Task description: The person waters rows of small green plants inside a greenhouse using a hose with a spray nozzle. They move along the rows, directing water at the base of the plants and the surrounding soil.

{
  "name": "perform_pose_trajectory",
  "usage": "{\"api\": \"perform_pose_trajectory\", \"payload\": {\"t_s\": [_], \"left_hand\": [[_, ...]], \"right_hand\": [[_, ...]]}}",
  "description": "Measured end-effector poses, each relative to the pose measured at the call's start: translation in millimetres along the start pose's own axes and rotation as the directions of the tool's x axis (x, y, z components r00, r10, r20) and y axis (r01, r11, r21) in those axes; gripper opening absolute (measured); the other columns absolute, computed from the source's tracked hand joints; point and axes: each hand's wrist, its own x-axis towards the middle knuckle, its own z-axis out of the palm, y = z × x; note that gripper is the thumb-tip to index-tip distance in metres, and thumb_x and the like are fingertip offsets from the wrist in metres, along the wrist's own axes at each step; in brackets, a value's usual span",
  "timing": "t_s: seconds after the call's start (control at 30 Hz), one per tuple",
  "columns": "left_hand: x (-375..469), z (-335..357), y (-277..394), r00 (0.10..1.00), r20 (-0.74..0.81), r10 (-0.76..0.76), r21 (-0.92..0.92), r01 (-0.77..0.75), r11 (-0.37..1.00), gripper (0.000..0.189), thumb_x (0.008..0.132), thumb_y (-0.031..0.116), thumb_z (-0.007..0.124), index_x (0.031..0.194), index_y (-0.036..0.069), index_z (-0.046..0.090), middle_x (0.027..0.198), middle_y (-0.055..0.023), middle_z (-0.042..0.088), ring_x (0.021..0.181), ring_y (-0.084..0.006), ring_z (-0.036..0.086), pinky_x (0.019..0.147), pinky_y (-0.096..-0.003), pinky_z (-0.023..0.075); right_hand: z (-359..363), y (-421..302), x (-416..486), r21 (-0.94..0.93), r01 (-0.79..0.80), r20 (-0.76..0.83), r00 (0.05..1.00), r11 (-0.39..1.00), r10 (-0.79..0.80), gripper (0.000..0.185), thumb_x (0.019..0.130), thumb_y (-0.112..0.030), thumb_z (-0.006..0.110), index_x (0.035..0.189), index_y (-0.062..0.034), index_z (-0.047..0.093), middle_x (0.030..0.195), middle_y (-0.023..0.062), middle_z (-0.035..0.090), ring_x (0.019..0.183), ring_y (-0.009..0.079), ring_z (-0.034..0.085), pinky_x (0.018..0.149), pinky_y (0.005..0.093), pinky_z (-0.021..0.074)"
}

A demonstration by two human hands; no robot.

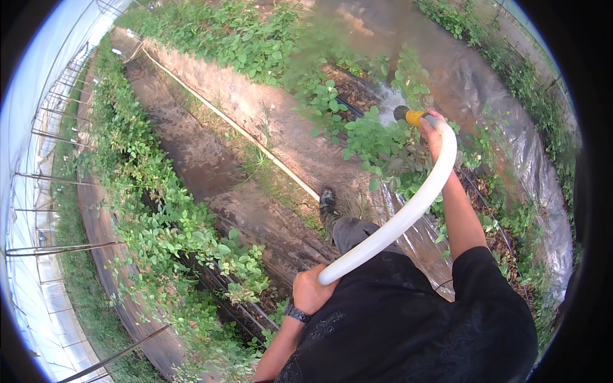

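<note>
My right hand (433, 131) is closed around the end of a thick white hose (402, 220), just behind its yellow and black spray nozzle (413, 116). Water (389, 101) sprays from the nozzle onto leafy green plants (368, 139) and brown mulch (347, 86) in the bed. The hose bends in an arc back towards my body, where my left hand (311, 289) grips it near my waist. A dark watch (297, 312) is on the left wrist. Where the hose runs beyond the left hand is hidden.
A long pale hose or pipe (230, 122) lies along the dirt path up to my boot (327, 198). Another planted row (177, 230) with black drip lines stands at the left, beside the greenhouse's plastic wall (28, 158). Silvery plastic ground film (531, 163) stretches along the right.
</note>
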Motion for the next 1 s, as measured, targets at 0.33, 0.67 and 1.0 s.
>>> {"api": "perform_pose_trajectory", "payload": {"t_s": [0.33, 0.67, 1.0], "left_hand": [[97, -87, -25, 0.996, 0.083, -0.026, -0.07, 0.032, 0.997, 0.022, 0.08, 0.024, 0.08, 0.082, 0.005, 0.068, 0.076, -0.0212, 0.068, 0.077, -0.0419, 0.068, 0.066, -0.0477, 0.0544], [160, -140, -44, 0.998, 0.044, -0.039, -0.079, 0.043, 0.996, 0.021, 0.082, 0.018, 0.081, 0.083, 0.001, 0.069, 0.074, -0.0215, 0.068, 0.072, -0.0368, 0.071, 0.063, -0.0403, 0.0534], [197, -160, -45, 0.998, 0.025, -0.06, -0.03, 0.061, 0.998, 0.022, 0.082, 0.019, 0.082, 0.088, 0.0, 0.071, 0.077, -0.0224, 0.07, 0.076, -0.0356, 0.073, 0.065, -0.0389, 0.0543]], "right_hand": [[100, 11, 51, 0.028, -0.002, -0.079, 0.997, 1.0, 0.004, 0.043, 0.087, -0.019, 0.077, 0.126, -0.0034, 0.066, 0.098, 0.0091, 0.072, 0.082, 0.0135, 0.068, 0.076, 0.0257, 0.0553], [181, 4, 95, -0.117, -0.014, -0.097, 0.995, 0.993, 0.002, 0.042, 0.088, -0.02, 0.076, 0.127, -0.0071, 0.067, 0.094, 0.0052, 0.072, 0.08, 0.0115, 0.065, 0.077, 0.0252, 0.0523], [238, 2, 127, -0.08, -0.057, -0.125, 0.991, 0.995, 0.046, 0.041, 0.087, -0.019, 0.077, 0.126, -0.0075, 0.068, 0.096, 0.0047, 0.073, 0.078, 0.0083, 0.064, 0.074, 0.0239, 0.0529]]}}
